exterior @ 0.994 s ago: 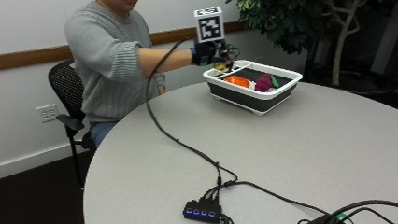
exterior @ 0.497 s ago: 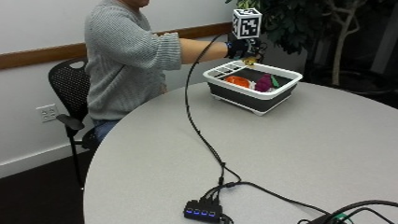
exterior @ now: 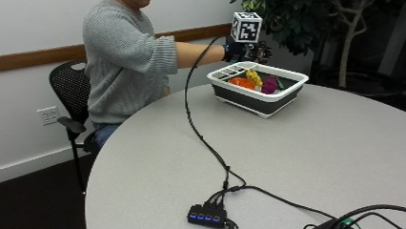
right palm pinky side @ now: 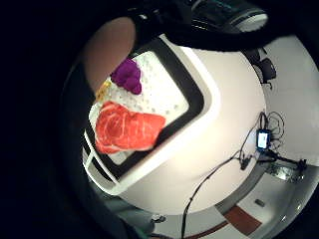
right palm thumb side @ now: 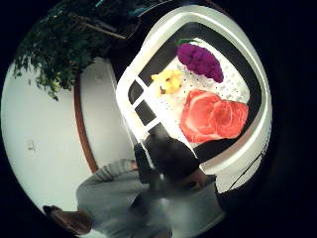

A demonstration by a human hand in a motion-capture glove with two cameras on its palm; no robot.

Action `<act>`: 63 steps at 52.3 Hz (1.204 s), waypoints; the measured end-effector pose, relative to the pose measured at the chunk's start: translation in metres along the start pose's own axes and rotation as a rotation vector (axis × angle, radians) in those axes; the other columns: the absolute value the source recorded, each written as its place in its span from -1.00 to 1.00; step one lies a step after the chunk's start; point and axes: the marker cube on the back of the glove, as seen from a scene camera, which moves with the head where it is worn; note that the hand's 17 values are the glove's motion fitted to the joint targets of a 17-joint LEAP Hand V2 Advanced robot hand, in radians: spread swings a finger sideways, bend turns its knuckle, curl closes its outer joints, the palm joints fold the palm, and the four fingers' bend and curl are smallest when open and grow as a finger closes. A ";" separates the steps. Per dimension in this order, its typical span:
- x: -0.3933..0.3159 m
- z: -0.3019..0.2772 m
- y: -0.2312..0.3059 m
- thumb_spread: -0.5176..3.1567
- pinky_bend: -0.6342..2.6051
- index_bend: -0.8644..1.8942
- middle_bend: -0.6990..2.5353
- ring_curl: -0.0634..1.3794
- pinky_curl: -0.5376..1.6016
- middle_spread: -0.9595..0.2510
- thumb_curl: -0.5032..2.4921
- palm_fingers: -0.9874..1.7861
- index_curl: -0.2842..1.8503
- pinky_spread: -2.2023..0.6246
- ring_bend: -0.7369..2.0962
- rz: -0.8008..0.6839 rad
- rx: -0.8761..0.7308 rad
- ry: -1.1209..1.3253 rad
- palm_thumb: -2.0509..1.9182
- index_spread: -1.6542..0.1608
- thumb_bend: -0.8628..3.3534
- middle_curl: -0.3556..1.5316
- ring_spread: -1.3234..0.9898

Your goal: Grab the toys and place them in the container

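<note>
A white container with dark walls (exterior: 279,90) stands on the round table. Three toys lie in it: a red meat slice (exterior: 241,82), a purple grape bunch (exterior: 269,85) and a yellow toy (exterior: 254,76). My gloved right hand (exterior: 244,51) hovers above the container's far left corner, fingers relaxed and holding nothing. The thumb side palm view looks down into the container (right palm thumb side: 247,148) at the meat (right palm thumb side: 213,116), grapes (right palm thumb side: 200,59) and yellow toy (right palm thumb side: 168,82). The little finger side palm view shows the meat (right palm pinky side: 127,127), the grapes (right palm pinky side: 127,74) and one fingertip (right palm pinky side: 107,55).
A black cable runs from the glove across the grey table (exterior: 317,157) to a small hub (exterior: 206,217) near the front edge. A leafy plant (exterior: 304,24) stands behind the container. A black chair (exterior: 70,95) is under the person.
The hand moved right to above the container and let go of the yellow toy, which now lies in the container.
</note>
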 end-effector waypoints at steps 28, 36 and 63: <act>0.208 -0.018 0.262 -0.07 -0.15 -0.24 -0.48 -0.41 -0.20 0.36 -0.51 -0.39 -0.39 0.59 -0.37 0.438 0.226 -0.084 -0.05 0.43 -0.64 -0.26 0.05; 0.165 0.018 0.314 -0.07 -0.16 -0.25 -0.48 -0.45 -0.20 0.36 -0.55 -0.38 -0.39 0.60 -0.37 0.362 0.228 -0.127 -0.04 0.43 -0.64 -0.28 0.05; 0.074 0.165 0.446 -0.06 -0.20 -0.24 -0.47 -0.50 -0.20 0.37 -0.60 -0.35 -0.38 0.60 -0.36 0.474 0.113 -0.142 -0.03 0.43 -0.63 -0.32 0.06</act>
